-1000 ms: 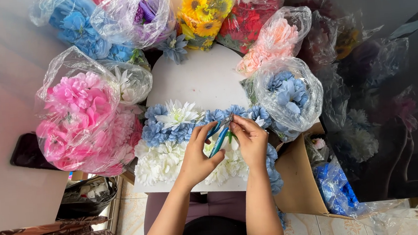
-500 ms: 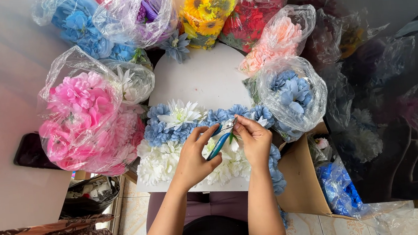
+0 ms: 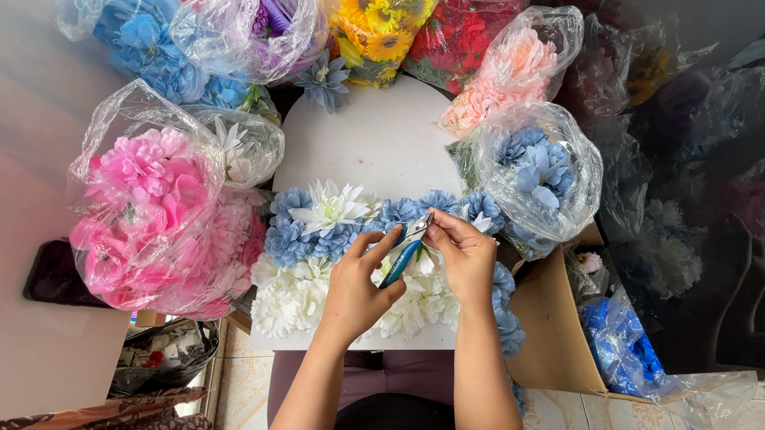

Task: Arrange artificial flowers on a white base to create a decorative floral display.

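Now the left hand [image 3: 352, 292] is clamped on blue-handled pliers [image 3: 402, 261], tilted lower than before, the right hand [image 3: 466, 256] pinching at their tip, over the white-and-blue flowers [image 3: 330, 237] on the table [image 3: 377, 143].

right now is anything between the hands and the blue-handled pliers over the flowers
Nothing visible is. The left hand already grips the blue-handled pliers, and the right hand pinches at the tool's tip. Both sit directly above the blue and white flower arrangement on the white table.
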